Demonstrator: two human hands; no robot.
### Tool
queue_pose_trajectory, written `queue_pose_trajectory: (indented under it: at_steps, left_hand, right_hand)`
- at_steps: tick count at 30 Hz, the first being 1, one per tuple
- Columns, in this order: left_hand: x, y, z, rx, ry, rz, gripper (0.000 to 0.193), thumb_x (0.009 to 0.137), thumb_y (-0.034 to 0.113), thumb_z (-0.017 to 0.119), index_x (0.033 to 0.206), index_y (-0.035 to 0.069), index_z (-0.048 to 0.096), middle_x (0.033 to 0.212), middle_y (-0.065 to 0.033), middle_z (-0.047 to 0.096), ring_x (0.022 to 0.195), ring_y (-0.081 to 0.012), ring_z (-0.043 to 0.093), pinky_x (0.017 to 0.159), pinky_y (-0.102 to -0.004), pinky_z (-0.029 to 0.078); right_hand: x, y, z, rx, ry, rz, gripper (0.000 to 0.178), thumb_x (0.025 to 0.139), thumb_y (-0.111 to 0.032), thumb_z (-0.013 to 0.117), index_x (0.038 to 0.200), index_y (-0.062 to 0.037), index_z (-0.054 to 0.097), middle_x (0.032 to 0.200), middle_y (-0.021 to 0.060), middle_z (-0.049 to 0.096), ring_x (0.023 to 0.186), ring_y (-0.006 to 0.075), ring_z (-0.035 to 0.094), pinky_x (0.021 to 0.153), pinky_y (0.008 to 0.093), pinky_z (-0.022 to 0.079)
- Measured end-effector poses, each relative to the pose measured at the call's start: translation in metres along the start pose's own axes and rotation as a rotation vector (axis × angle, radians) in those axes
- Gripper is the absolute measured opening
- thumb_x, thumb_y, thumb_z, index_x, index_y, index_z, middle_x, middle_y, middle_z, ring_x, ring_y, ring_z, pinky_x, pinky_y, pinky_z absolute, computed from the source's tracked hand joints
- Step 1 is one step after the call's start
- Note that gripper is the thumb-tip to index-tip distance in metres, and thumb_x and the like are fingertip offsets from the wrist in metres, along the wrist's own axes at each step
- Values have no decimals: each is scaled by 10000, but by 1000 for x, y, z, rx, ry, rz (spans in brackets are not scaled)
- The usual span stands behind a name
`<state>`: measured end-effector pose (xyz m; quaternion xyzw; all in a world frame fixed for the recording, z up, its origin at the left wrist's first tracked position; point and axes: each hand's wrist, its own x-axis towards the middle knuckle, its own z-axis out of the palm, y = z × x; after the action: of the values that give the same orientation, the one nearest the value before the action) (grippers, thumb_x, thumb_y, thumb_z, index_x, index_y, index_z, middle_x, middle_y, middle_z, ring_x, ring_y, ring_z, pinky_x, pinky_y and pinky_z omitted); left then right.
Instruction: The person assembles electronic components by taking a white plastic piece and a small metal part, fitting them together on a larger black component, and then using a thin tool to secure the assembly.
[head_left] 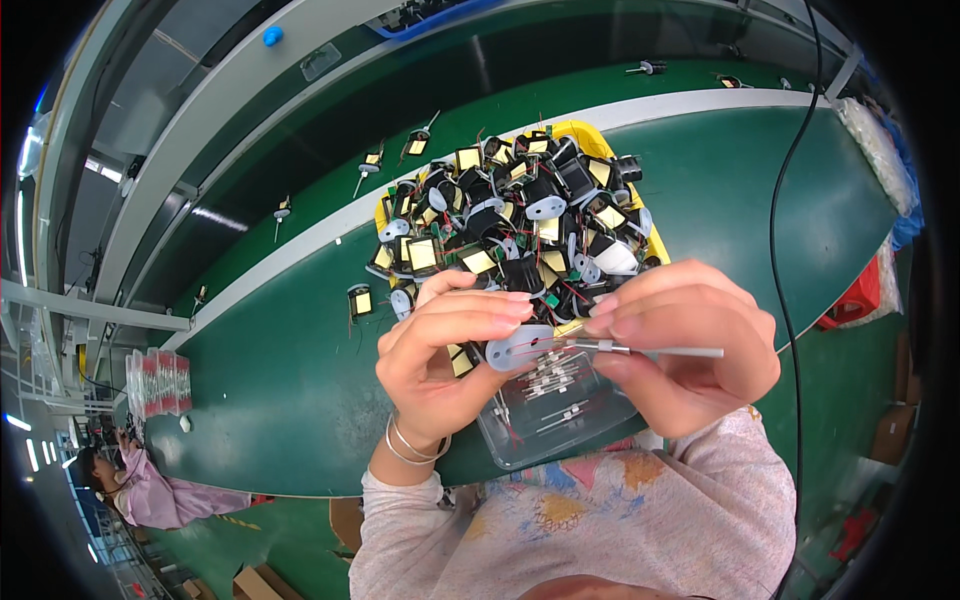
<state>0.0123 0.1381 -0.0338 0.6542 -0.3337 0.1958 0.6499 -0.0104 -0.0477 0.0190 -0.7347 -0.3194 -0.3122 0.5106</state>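
My left hand (pixel 430 350) pinches a small part with a pale grey oval end (pixel 512 352) that has holes in it. The rest of that part is hidden by my fingers. Closed between the fingertips of my right hand (pixel 700 345) is a thin white rod with a metal collar (pixel 605 346), its tip toward the oval end. Thin red wire runs near the two pieces. Under my hands is a clear plastic tray (pixel 510 452) with several similar slim white-and-metal rods (pixel 553 372). Just beyond, a yellow bin (pixel 590 138) is heaped with black parts (pixel 545 190) bearing yellow pads and grey ovals.
Several black parts with white rods (pixel 370 162) lie on the green strip behind the white ledge (pixel 700 104). A black cable (pixel 776 220) hangs at the right. Bundled rods (pixel 158 382) stand on the left of the green table (pixel 270 400). Another person (pixel 165 490) is at far left.
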Motion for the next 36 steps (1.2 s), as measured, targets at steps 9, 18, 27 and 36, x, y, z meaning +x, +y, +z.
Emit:
queue_pose_trajectory:
  at_steps: [9,18,27,36]
  left_hand:
    - [0,0,-1,85,20,22,298,623,28,760,865,56,588,861,-103,671,851,-207,643,855,-362,384]
    - [1,5,-1,154,71,51,311,623,54,770,870,56,580,844,-96,671,829,-218,649,848,-364,387]
    - [0,6,-3,209,82,83,312,621,68,776,866,54,583,835,-97,670,813,-223,651,835,-374,388]
    - [-2,7,-4,257,103,101,301,631,78,770,870,69,587,827,-91,669,799,-224,652,852,-386,377]
  right_hand:
    - [-7,-6,6,-64,38,-60,298,530,80,718,781,-3,579,707,90,621,678,241,627,606,312,518]
    - [-10,-1,12,-149,84,-356,195,586,-10,637,775,39,633,759,131,630,672,220,625,600,262,538]
    - [-10,-1,11,-161,35,-333,198,571,-18,640,762,30,629,756,120,625,673,209,620,595,250,533]
    - [-10,0,16,-186,71,-402,140,596,-19,621,729,26,614,729,115,622,668,211,623,578,242,526]
